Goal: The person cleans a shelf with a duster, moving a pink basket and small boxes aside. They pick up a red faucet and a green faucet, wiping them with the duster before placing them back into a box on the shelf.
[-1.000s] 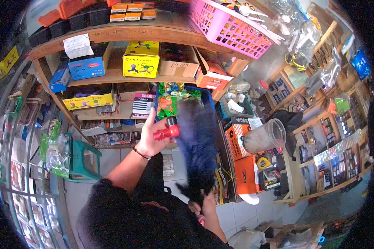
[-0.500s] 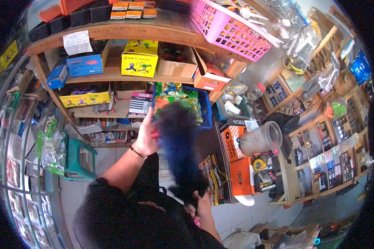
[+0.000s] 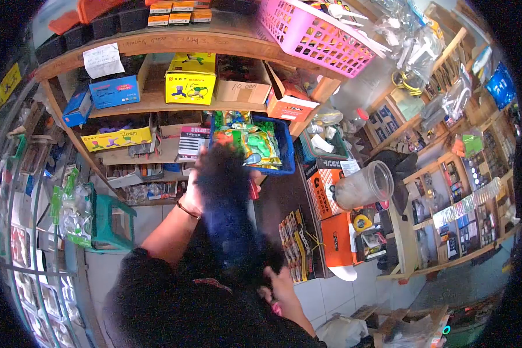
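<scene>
A dark black-and-blue fuzzy duster (image 3: pixel 229 214), smeared by motion, slants across the middle of the view. Its lower end is in my right hand (image 3: pixel 281 290), whose fingers are wrapped around it; a bit of pink shows below them. My left hand (image 3: pixel 192 194), with a dark band at the wrist, is raised in front of the shelf. The duster's upper end covers most of that hand. Fingertips appear on the duster's far side, beside a small red thing (image 3: pixel 253 189) that seems to be in their grip; its kind is hidden.
Ahead, a blue basket (image 3: pixel 285 152) of colourful packets stands by wooden shelves with a yellow box (image 3: pixel 190 78). A pink basket (image 3: pixel 330 43) overhangs above. On the right are a clear plastic jar (image 3: pixel 362 185) and an orange box (image 3: pixel 337 238); a green stool (image 3: pixel 113 217) stands left.
The duster's upper end has swung left, across my left hand. More of the packets in the blue basket show. My right hand stays low, gripping the duster, and the view has shifted slightly.
</scene>
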Action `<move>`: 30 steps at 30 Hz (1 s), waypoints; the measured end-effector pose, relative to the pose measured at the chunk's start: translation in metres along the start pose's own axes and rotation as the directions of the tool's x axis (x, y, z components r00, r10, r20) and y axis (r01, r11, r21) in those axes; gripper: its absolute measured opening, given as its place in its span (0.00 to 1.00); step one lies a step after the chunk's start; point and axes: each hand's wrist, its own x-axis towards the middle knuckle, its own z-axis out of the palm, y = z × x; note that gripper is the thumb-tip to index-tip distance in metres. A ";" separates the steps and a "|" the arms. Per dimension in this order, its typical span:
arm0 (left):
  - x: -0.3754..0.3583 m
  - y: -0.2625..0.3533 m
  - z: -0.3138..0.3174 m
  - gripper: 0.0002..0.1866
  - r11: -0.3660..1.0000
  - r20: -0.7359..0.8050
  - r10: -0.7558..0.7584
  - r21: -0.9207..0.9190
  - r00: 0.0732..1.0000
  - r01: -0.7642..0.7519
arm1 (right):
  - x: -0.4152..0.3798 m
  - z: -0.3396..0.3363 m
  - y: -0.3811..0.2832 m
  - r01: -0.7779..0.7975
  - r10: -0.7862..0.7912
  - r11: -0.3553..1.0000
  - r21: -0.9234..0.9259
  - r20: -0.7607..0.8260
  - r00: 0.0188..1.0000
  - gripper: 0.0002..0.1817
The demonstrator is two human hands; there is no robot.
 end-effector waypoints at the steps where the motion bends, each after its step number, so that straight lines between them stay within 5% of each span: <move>1: -0.012 0.052 -0.028 0.42 0.578 0.216 -0.152 -0.772 0.965 0.264 | 0.011 -0.018 0.014 0.104 -0.111 0.991 0.082 0.089 0.990 0.10; 2: -0.019 0.079 -0.043 0.43 -0.329 0.446 -0.063 -0.854 0.893 0.404 | 0.015 -0.021 0.021 0.100 -0.106 0.992 0.075 0.094 0.990 0.10; 3: -0.022 0.074 -0.046 0.46 -0.129 0.440 0.095 -0.884 0.893 0.449 | 0.015 -0.020 0.021 0.101 -0.130 0.973 0.209 0.134 0.982 0.10; 4: -0.023 0.072 -0.046 0.46 -0.130 0.436 0.093 -0.886 0.895 0.445 | 0.014 -0.016 0.019 0.096 -0.162 0.934 0.343 0.169 0.972 0.09; 5: -0.023 0.073 -0.045 0.46 -0.155 0.420 0.222 -0.876 0.880 0.457 | 0.012 -0.009 0.016 -0.069 0.064 0.993 0.095 0.062 0.996 0.08; 6: -0.023 0.077 -0.045 0.47 -0.178 0.397 0.347 -0.862 0.850 0.475 | 0.007 -0.005 0.008 -0.069 0.063 0.993 0.101 0.061 0.996 0.08; 7: -0.015 0.064 -0.040 0.47 0.017 0.359 0.457 -0.918 0.814 0.395 | 0.002 -0.001 0.002 -0.096 0.096 0.995 0.003 0.011 0.995 0.08; 8: -0.016 0.060 -0.038 0.47 0.021 0.366 0.457 -0.916 0.811 0.402 | 0.000 0.001 0.000 -0.129 0.125 0.987 -0.094 -0.042 0.991 0.08; 10: -0.022 0.081 -0.045 0.47 -0.330 0.434 -0.084 -0.862 0.897 0.386 | 0.021 -0.023 0.025 -0.008 0.008 1.000 0.010 -0.042 0.999 0.11; 11: -0.023 0.061 -0.044 0.47 -0.132 0.427 0.115 -0.888 0.897 0.440 | 0.026 -0.031 0.032 0.049 -0.065 0.977 0.208 0.070 0.995 0.11; 12: -0.027 0.071 -0.048 0.45 -0.064 0.421 0.146 -0.899 0.895 0.434 | 0.025 -0.030 0.029 0.079 -0.157 0.912 0.403 0.165 0.974 0.12; 13: -0.026 0.063 -0.047 0.45 -0.106 0.421 0.112 -0.896 0.900 0.432 | 0.016 -0.021 0.018 0.054 -0.058 0.991 0.120 0.036 0.998 0.14; 16: -0.028 0.070 -0.054 0.45 -0.134 0.410 0.054 -0.901 0.910 0.414 | 0.008 -0.022 0.024 0.251 -0.250 0.968 -0.012 0.036 0.967 0.16; 17: -0.029 0.075 -0.057 0.45 -0.125 0.388 0.027 -0.913 0.921 0.388 | 0.013 -0.028 0.030 0.085 -0.079 0.986 0.143 -0.045 0.996 0.18; 20: -0.030 0.075 -0.052 0.43 -0.009 0.409 0.098 -0.911 0.907 0.411 | 0.030 -0.048 0.047 0.062 -0.093 0.951 0.304 0.088 0.992 0.19; 21: -0.027 0.073 -0.052 0.43 -0.054 0.394 0.222 -0.908 0.892 0.415 | 0.005 -0.019 0.018 0.050 -0.048 0.998 0.023 -0.088 0.995 0.19; 22: -0.026 0.073 -0.050 0.43 -0.050 0.399 0.223 -0.907 0.890 0.419 | 0.010 -0.022 0.024 0.051 -0.049 0.998 0.029 -0.089 0.995 0.19; 24: -0.024 0.082 -0.048 0.46 0.018 0.294 -0.101 -0.955 0.950 0.297 | 0.021 -0.035 0.041 0.118 -0.118 0.993 0.028 0.031 0.992 0.21; 25: -0.023 0.070 -0.046 0.46 0.015 0.315 0.003 -0.949 0.949 0.315 | 0.021 -0.042 0.042 0.067 -0.156 0.911 0.407 0.191 0.969 0.23; 26: -0.023 0.063 -0.046 0.46 0.013 0.310 0.002 -0.951 0.951 0.310 | 0.023 -0.041 0.044 0.066 -0.156 0.913 0.402 0.194 0.969 0.23; 28: -0.025 0.070 -0.051 0.46 0.003 0.372 0.223 -0.925 0.901 0.381 | 0.020 -0.021 0.029 0.088 -0.085 0.996 0.008 -0.170 0.982 0.20; 29: -0.026 0.079 -0.047 0.45 0.002 0.333 -0.019 -0.943 0.943 0.333 | 0.026 -0.039 0.050 -0.040 -0.102 0.932 0.361 0.367 0.925 0.15; 30: -0.024 0.070 -0.049 0.44 -0.068 0.413 -0.040 -0.909 0.910 0.410 | 0.023 -0.034 0.045 -0.038 -0.106 0.930 0.364 0.367 0.924 0.15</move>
